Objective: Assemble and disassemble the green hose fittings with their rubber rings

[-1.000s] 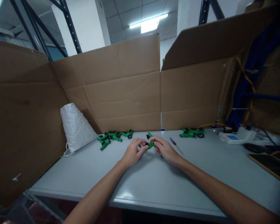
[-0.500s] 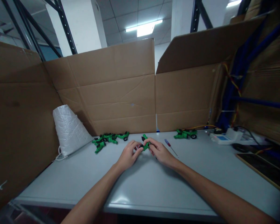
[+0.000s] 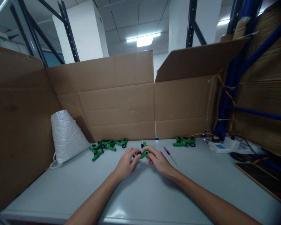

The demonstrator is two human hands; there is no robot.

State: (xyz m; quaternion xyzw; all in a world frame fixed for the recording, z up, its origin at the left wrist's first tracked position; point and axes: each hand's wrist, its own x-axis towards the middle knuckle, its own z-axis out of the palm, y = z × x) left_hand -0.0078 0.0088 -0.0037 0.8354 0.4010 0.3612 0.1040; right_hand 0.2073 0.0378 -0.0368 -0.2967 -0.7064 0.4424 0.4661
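The scene is sitting in dim, bluish light — the only bright source is a ceiling lamp [image 3: 144, 40] glowing at upper centre, slightly blown out. A pale sheen is showing on the table [image 3: 140, 200] near the bottom edge. Wide-angle distortion is bending the cardboard walls [image 3: 107, 93] and rack posts outward, and the far right edge is smearing into soft blur.

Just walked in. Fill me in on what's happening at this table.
A person sits at a grey table walled in by cardboard. Both hands meet over a small green toy piece with black parts: the left hand and right hand pinch it between the fingertips. A pile of similar green pieces lies to the left beside a white bag. A screwdriver and another green toy lie to the right.
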